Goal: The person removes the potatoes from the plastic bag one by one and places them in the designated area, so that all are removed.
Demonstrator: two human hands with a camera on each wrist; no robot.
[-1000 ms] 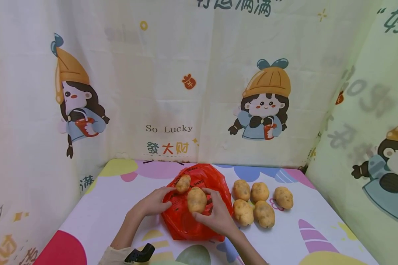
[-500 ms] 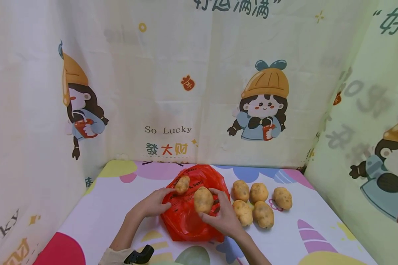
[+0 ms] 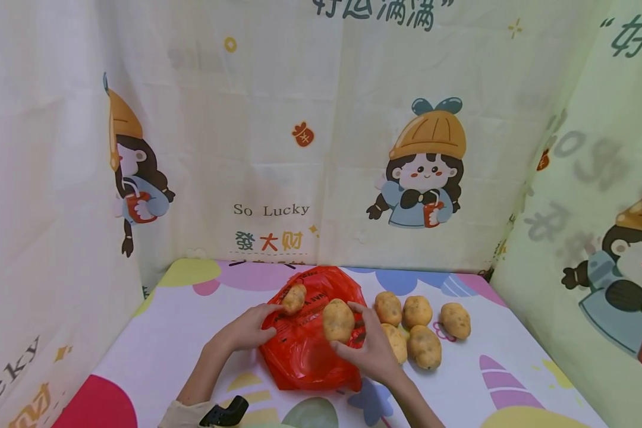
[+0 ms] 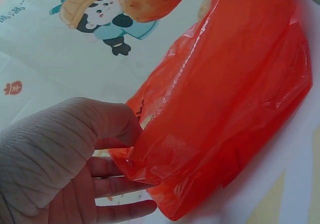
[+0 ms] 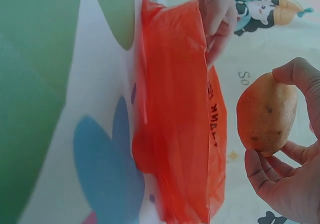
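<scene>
A red plastic bag (image 3: 310, 356) with black print lies open-mouthed in the middle of the table. My left hand (image 3: 248, 328) pinches its left rim between thumb and fingers, as the left wrist view of the bag (image 4: 215, 99) shows. One potato (image 3: 294, 299) shows at the bag's upper left, close to the left fingertips. My right hand (image 3: 371, 348) grips another potato (image 3: 338, 321) between thumb and fingertips, over the right part of the bag. In the right wrist view that potato (image 5: 267, 115) is held clear of the bag, beyond its rim.
Several potatoes (image 3: 425, 346) lie grouped on the table just right of the bag, one (image 3: 456, 320) a little apart from the others. A patterned cloth (image 3: 192, 345) covers the table. Printed curtains (image 3: 342, 148) stand at the back and both sides.
My right hand has moved to the right with the potato, from the bag's middle toward its right edge. The left hand stays at the rim.
</scene>
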